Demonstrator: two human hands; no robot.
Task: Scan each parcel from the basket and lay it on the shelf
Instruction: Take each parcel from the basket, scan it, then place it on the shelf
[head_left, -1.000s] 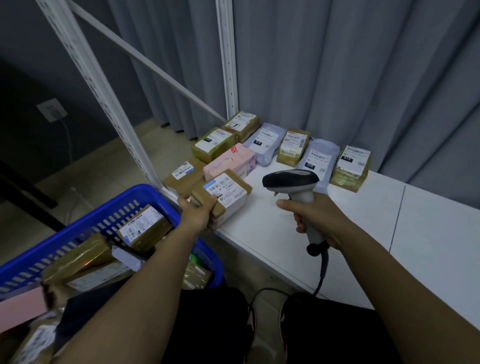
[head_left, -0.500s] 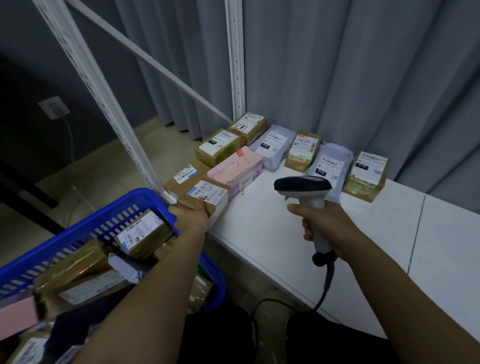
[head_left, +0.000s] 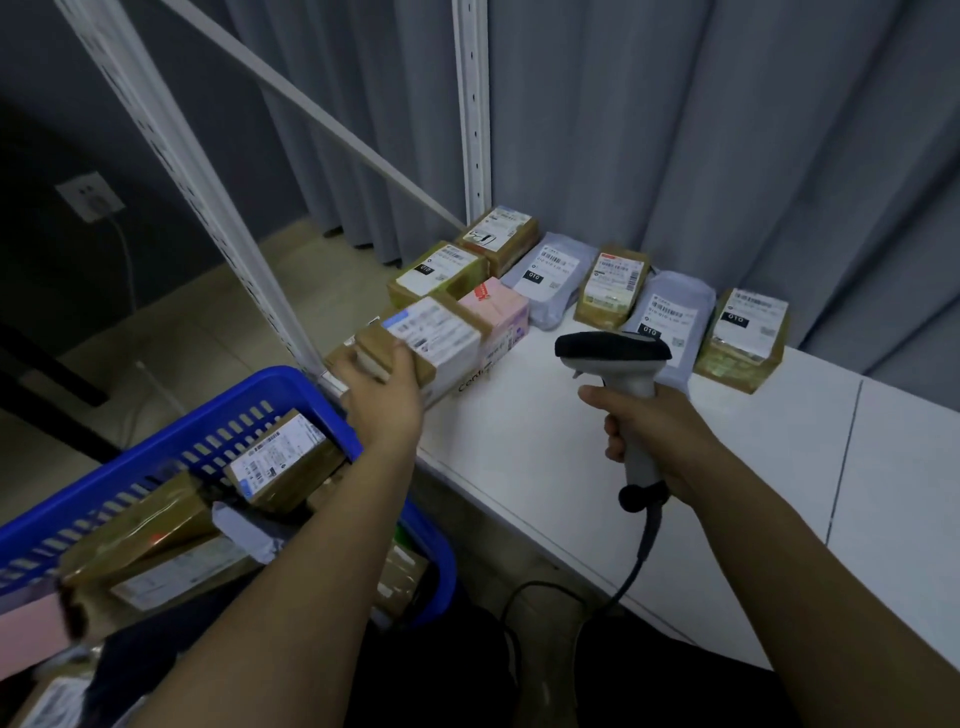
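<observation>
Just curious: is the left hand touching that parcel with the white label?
Touching: the head view shows the left hand gripping the near end of the parcel.

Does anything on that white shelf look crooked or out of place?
Mostly no. The parcels by the curtain lie flat with labels up. The one oddity is the taped box in the left hand: it sits tilted, seemingly on another parcel and against the pink box. The right hand grips the scanner.

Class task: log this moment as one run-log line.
left hand: grips brown taped cardboard parcel at white shelf | right hand: grips grey handheld scanner
</observation>
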